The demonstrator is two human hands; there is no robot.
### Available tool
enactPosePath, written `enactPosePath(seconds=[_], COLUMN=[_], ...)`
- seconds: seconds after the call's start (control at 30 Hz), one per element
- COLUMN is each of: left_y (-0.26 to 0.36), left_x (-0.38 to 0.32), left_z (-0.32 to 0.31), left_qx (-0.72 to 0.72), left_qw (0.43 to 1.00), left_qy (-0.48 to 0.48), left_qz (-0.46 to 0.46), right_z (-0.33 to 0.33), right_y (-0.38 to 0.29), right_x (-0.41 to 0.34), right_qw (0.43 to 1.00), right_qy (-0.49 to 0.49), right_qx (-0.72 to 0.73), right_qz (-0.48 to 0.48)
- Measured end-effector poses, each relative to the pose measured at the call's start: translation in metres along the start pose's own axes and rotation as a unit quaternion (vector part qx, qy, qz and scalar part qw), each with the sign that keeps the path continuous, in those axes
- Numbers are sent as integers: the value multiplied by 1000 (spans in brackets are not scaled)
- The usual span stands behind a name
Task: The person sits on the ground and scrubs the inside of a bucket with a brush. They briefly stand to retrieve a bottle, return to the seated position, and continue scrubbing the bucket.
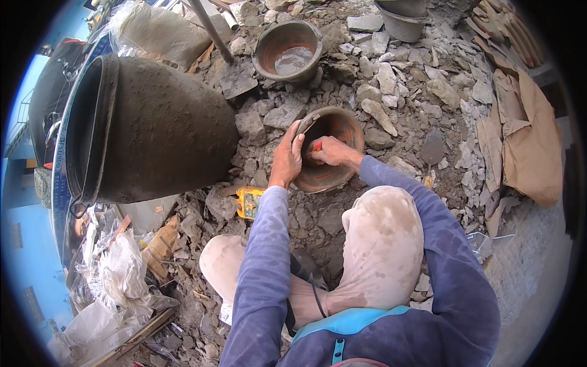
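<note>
A round, mortar-stained bucket (351,126) lies tilted on the rubble in front of my knees, its opening towards me. My left hand (288,153) grips its left rim, thumb on the inside. Inside the bucket my right hand (334,151) is closed around a red handle (317,146); whatever the handle belongs to is hidden by the hand and the shadow. The bucket's inner wall shows reddish streaks. Behind it stands a second bucket (261,59) with some grey liquid at its bottom. A yellow object (249,202), smeared with grey, lies beside my left forearm.
A large dark drum (169,133) lies on its side at the left. Near it a shovel blade (238,82) rests on broken concrete. More buckets (403,27) stand at the top. A trowel (432,146) and torn paper sacks (527,137) are at the right, plastic sheeting (124,266) lower left.
</note>
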State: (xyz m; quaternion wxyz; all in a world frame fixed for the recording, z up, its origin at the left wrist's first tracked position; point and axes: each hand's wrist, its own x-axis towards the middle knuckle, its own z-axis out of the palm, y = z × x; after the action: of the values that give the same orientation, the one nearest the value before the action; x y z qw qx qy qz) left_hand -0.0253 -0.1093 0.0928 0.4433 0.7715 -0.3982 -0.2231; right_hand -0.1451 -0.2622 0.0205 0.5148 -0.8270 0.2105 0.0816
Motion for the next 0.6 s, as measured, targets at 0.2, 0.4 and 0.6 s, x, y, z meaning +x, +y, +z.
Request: enactPosePath(seconds=[0.2, 0.4, 0.6], left_y=[9, 3, 12], left_x=[0, -2, 3], left_z=[1, 2, 8], left_qx=[-39, -18, -20], left_qw=[999, 1000, 999], left_qy=[-25, 5, -12], left_qz=[-22, 2, -28], right_z=[-43, 8, -29], right_y=[4, -11, 31], right_x=[11, 10, -6], right_qw=[963, 989, 996], right_qy=[-107, 5, 61], right_qx=[-244, -139, -58], right_qz=[-39, -43, 14])
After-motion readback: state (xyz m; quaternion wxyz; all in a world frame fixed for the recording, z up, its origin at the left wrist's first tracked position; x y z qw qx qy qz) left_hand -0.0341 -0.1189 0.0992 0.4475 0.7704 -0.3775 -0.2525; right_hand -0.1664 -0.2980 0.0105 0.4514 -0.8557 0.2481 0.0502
